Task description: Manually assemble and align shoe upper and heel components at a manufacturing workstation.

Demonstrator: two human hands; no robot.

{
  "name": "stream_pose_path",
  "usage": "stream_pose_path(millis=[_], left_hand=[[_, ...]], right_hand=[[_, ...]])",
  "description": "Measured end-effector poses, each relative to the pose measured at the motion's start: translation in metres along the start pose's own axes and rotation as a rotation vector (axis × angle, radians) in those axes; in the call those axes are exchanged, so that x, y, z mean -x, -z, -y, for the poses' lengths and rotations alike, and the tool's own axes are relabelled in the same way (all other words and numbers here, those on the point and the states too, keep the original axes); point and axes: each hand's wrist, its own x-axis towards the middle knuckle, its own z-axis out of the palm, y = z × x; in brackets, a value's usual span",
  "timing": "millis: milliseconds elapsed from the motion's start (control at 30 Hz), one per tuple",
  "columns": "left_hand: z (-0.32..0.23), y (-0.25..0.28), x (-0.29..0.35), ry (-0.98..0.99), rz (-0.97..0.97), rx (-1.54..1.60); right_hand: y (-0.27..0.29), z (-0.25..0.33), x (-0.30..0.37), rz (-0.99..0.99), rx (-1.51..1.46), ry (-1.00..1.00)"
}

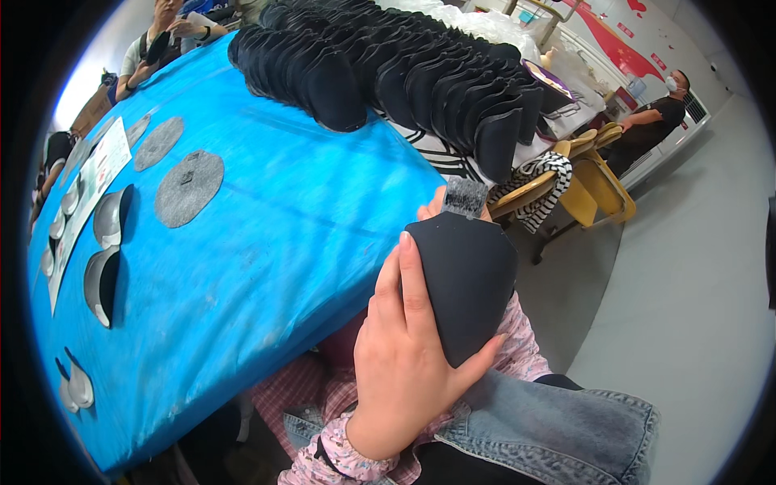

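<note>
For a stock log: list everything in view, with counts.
pad: one, black, centre
fuzzy strip: one, grey, pad's top
stacked pads: many, black, top
table cover: one, blue, left
felt rounds: several, grey, on cover
metal pieces: several, silvery, far left
sheet: one, whitish, left
chairs: several, yellow, right
striped cloth: one, black-and-white, on chair
people: at least three, mixed clothing, background
denim cloth: at least one, blue, bottom
left grip: one, bare, around pad
right grip: one, bare, behind strip

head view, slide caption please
Left hand holding a curved black panel, right hand behind it, beside a blue-covered table, similar panels beyond.
</note>
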Motion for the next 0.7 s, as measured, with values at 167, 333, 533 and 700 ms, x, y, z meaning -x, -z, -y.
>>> stream_pose_path(millis=[167, 333, 533, 700], left_hand=[[-0.001, -0.001, 0.001, 0.014, 0.002, 0.062], [-0.004, -0.001, 0.0, -0.01, 0.005, 0.089], [-0.004, -0.001, 0.001, -0.021, 0.001, 0.076], [-0.004, 0.0, 0.002, -0.003, -0.006, 0.05]], right_hand=[[-0.011, 0.003, 0.014, -0.111, 0.033, -0.058], [-0.004, 0.003, 0.019, -0.209, 0.287, -0.104], [-0.039, 0.011, 0.004, 0.033, -0.232, 0.044], [-0.037, 0.016, 0.004, 0.015, -0.219, -0.026]])
